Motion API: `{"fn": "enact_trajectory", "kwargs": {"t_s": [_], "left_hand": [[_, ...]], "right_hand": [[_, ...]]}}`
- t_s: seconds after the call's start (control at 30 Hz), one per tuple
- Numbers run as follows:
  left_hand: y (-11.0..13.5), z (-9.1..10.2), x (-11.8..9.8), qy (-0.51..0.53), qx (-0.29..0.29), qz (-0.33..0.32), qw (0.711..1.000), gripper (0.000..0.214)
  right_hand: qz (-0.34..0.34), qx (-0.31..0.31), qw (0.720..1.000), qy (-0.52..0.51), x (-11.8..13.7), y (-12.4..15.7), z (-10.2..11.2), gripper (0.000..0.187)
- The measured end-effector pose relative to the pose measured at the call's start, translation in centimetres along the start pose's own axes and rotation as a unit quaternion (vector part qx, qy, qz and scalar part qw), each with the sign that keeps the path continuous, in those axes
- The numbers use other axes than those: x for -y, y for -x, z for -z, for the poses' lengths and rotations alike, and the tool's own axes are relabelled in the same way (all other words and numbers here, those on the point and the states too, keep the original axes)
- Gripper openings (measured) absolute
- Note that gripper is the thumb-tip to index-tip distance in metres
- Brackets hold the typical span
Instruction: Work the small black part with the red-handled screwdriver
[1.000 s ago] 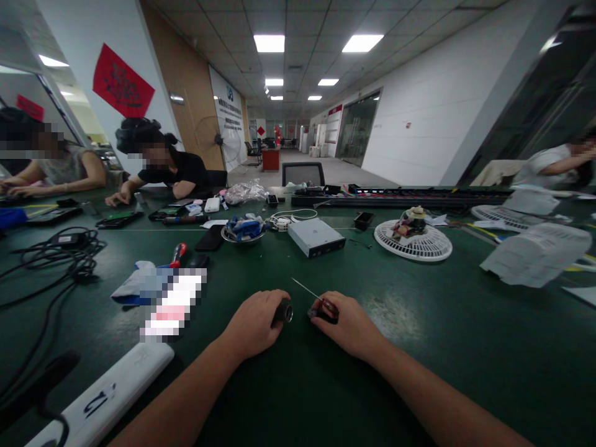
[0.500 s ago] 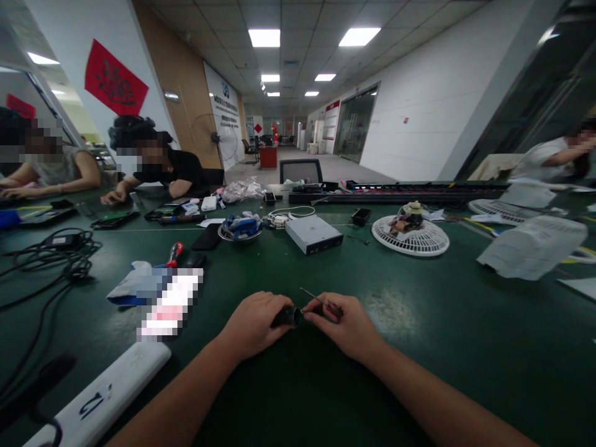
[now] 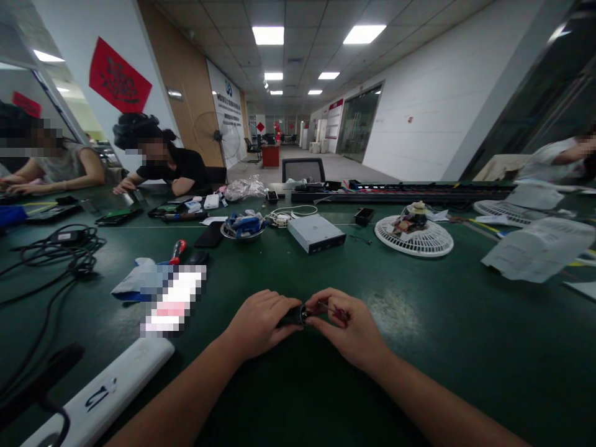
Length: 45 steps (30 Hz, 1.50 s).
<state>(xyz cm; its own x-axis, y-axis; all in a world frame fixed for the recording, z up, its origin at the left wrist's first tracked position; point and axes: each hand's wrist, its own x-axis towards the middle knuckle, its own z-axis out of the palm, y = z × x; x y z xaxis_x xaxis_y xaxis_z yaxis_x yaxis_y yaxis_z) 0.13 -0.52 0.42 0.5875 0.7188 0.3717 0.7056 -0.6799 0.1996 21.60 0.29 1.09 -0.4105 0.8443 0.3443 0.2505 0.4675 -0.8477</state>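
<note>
Rectangular ceiling panel lights (image 3: pixel 364 34) glow toward twelve o'clock, above a mesh-backed office chair (image 3: pixel 302 169) and grey floor (image 3: pixel 342 172). A white wall (image 3: pixel 428 99) spans two o'clock, a glass door (image 3: pixel 359 127) one. Wood panelling (image 3: pixel 181 74) and a caged fan (image 3: pixel 218 135) stand at ten, a red desk (image 3: pixel 270 157) at eleven.

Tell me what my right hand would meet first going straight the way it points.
Your right hand would probably meet the dark tube in your left hand, though depth is unclear.
</note>
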Motion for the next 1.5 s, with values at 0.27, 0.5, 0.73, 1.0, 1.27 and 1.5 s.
{"fn": "enact_trajectory", "kwargs": {"t_s": [0.27,0.5,0.73,1.0,1.27,1.5], "left_hand": [[0.1,-0.2,0.1,0.009,-0.007,-0.023,1.000,0.027],[-0.2,0.1,-0.1,0.001,-0.013,-0.062,0.998,0.024],[-0.3,0.2,-0.5,0.013,-0.013,-0.083,0.996,0.024],[-0.2,-0.2,-0.6,0.033,-0.050,-0.075,0.995,0.026],[-0.1,-0.1,1.3,0.021,-0.123,0.171,0.977,0.028],[0.1,-0.1,2.4,0.048,-0.143,0.317,0.936,0.030]], "right_hand": [[-0.007,-0.004,0.999,0.040,0.1,-0.1,0.2,0.041],[-0.107,0.009,0.993,-0.038,-1.4,-0.6,-0.2,0.030],[-0.147,0.047,0.980,-0.122,-1.9,-0.5,-0.6,0.022],[-0.189,0.063,0.966,-0.167,-1.5,-0.5,-0.7,0.028],[-0.038,0.017,0.986,0.159,-1.5,-1.0,2.2,0.026],[-0.027,0.008,0.981,0.193,-2.0,-1.7,3.6,0.025]]}}
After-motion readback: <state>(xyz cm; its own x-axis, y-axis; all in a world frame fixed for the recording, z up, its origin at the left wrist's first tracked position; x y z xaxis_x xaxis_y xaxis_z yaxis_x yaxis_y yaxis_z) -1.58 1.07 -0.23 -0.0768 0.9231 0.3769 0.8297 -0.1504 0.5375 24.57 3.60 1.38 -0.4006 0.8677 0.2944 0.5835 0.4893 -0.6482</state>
